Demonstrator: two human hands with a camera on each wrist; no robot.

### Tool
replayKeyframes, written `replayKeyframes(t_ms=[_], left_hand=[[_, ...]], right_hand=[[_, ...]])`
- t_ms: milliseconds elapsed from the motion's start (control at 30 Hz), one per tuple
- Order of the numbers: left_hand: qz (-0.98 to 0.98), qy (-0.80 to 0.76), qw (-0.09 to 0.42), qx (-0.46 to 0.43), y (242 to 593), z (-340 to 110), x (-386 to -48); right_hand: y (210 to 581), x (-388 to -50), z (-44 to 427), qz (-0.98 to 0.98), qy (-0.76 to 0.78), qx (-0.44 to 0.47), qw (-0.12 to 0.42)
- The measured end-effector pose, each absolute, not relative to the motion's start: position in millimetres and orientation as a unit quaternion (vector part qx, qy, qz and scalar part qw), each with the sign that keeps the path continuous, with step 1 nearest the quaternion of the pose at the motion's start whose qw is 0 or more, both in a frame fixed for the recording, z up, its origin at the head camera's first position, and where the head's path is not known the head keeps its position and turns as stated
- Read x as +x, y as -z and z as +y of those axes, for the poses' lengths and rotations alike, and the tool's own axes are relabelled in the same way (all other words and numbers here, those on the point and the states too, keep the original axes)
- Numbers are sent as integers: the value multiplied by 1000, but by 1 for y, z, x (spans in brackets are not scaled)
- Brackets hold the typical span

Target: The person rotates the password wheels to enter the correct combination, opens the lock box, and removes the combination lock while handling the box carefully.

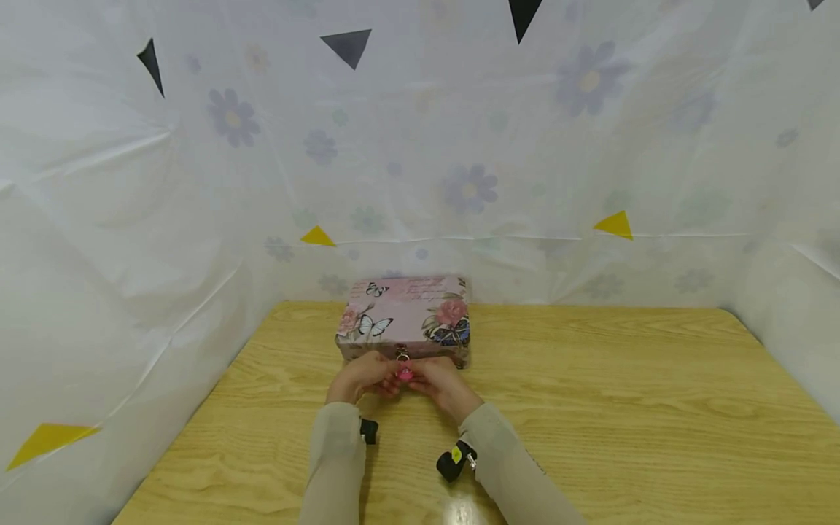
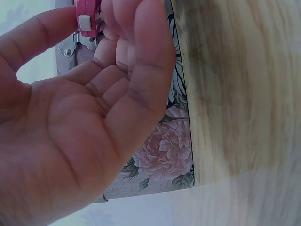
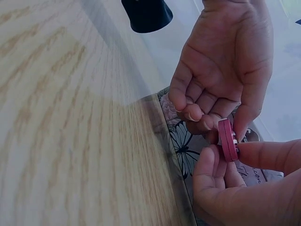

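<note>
A pink padlock (image 1: 405, 373) hangs by its shackle at the front clasp of a flowered pink box (image 1: 407, 310). My left hand (image 1: 366, 375) pinches one side of the padlock (image 2: 87, 18) between thumb and fingers. On the opposite side, my right hand (image 1: 442, 383) pinches it too, with the thumb on the face that carries small metal parts, as the right wrist view shows of the padlock (image 3: 227, 140). The box lid is down. In the left wrist view my left hand (image 2: 70, 117) has its palm facing the camera, the other fingers curled.
The box stands on a wooden table (image 1: 623, 394) near its back edge. Behind and beside the table hangs a pale flowered sheet (image 1: 407, 146) with black and yellow triangles. Black straps (image 1: 453, 463) are on both wrists.
</note>
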State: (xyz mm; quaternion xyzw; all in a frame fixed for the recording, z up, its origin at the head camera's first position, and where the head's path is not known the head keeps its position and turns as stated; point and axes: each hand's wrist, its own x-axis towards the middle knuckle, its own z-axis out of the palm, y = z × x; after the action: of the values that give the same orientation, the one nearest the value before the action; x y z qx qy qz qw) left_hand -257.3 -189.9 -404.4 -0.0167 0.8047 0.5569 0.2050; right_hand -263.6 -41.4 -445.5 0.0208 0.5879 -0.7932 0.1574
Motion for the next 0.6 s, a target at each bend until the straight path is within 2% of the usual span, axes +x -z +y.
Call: replayKeyframes(t_ms=[600], left_hand=[[810,-546,214,-9,402,-193,-256]], right_hand=[[442,-260,-40,589,791,8,168]])
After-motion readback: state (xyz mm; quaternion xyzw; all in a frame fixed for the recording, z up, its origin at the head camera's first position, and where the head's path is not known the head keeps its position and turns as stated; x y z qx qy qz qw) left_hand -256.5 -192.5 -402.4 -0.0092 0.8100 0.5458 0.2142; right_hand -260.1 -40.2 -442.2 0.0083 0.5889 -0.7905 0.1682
